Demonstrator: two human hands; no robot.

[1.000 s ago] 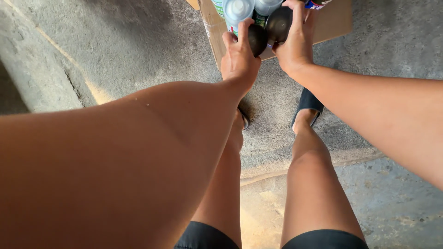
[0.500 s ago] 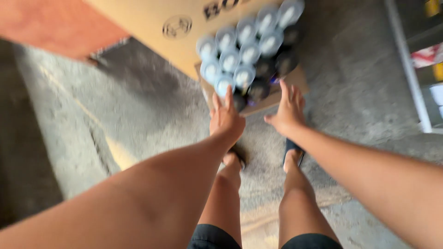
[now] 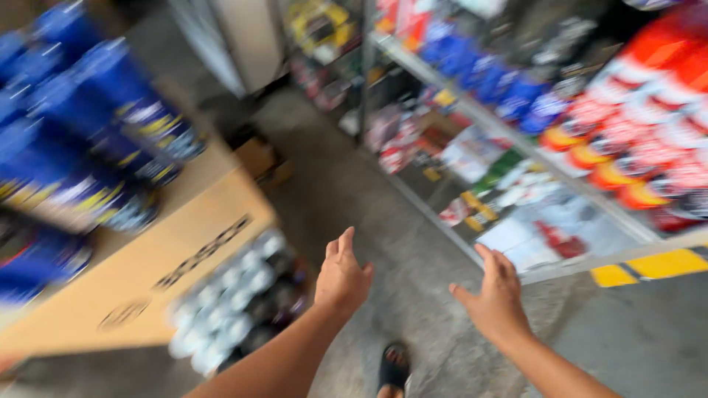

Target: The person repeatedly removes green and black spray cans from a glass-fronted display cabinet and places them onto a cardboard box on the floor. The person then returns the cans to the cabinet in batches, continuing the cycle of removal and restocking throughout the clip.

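Observation:
The view is heavily blurred by motion. My left hand (image 3: 342, 276) is raised in front of me, fingers apart and empty. My right hand (image 3: 496, 298) hovers beside it, also spread with nothing in it. Down to the left of my left hand sits an open cardboard tray of grey-capped cans (image 3: 236, 302) on the floor. Neither hand touches it. A dark sandal (image 3: 394, 365) on my foot shows below, between my arms.
A large brown cardboard box (image 3: 169, 258) lies left of the cans, with stacked blue cans (image 3: 96, 140) on it. Metal shelves (image 3: 531, 147) packed with red, blue and orange goods line the right. A concrete aisle (image 3: 354, 184) runs between. Yellow floor marking (image 3: 649, 267) at right.
Both hands have let go of the cans and lifted away from the tray. The camera has swung up from the floor to the aisle and shelves.

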